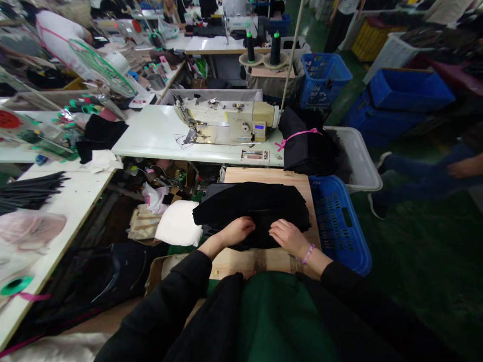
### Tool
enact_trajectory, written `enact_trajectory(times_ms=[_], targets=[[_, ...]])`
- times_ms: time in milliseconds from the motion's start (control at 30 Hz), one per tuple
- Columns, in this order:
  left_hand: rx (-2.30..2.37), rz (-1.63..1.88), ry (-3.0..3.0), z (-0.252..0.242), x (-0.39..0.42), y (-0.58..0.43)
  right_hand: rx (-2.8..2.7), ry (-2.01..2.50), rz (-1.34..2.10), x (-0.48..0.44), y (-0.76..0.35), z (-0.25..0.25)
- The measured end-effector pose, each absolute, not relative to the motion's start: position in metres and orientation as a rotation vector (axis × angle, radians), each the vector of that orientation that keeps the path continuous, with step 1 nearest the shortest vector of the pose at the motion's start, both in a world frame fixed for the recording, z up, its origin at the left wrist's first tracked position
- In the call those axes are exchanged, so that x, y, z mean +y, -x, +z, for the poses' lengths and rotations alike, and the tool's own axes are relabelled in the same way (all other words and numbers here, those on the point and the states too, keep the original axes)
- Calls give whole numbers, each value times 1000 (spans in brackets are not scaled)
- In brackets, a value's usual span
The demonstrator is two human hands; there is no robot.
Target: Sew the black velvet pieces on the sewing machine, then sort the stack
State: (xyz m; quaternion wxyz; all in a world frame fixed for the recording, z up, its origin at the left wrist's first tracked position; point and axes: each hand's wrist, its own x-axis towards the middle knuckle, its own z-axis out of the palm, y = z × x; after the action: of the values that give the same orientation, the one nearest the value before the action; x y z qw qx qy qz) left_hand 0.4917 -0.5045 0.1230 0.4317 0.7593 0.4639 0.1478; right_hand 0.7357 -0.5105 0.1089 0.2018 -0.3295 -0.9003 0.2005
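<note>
A pile of black cloth pieces [260, 201] lies before me on a light wooden board [241, 261]. At its near side my left hand [238, 230] is closed, fingertips pinched together on the black cloth. My right hand [289, 237], with a pink-purple beaded bracelet at the wrist, has its fingers curled down together on the same cloth. A short gap separates the hands. Dark cloth against dark cloth hides exactly which layer or edge the fingertips hold. A white cushion-like piece [179, 222] sits against the pile's left end.
Beyond the board stands a sewing machine [230, 120] on a pale table [147, 130]. A dark cloth bundle tied with pink ribbon [305, 146] is at its right. A blue basket [339, 221] and a white bin [358, 151] flank the board. A person's legs [422, 171] show at right.
</note>
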Motion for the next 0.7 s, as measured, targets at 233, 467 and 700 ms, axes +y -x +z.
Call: enact_trajectory(times_ms=[233,467,700], targets=[[1452,568,-1755,135,-498,-495,-2502,943,460,-516,-738,119],[1229,513,-2026,140,-506,-491,-2327,1168,377,-516,-733,128],[1068,466,-2081,134,-508,-492,-2374,1142,398,-511,-730,135]])
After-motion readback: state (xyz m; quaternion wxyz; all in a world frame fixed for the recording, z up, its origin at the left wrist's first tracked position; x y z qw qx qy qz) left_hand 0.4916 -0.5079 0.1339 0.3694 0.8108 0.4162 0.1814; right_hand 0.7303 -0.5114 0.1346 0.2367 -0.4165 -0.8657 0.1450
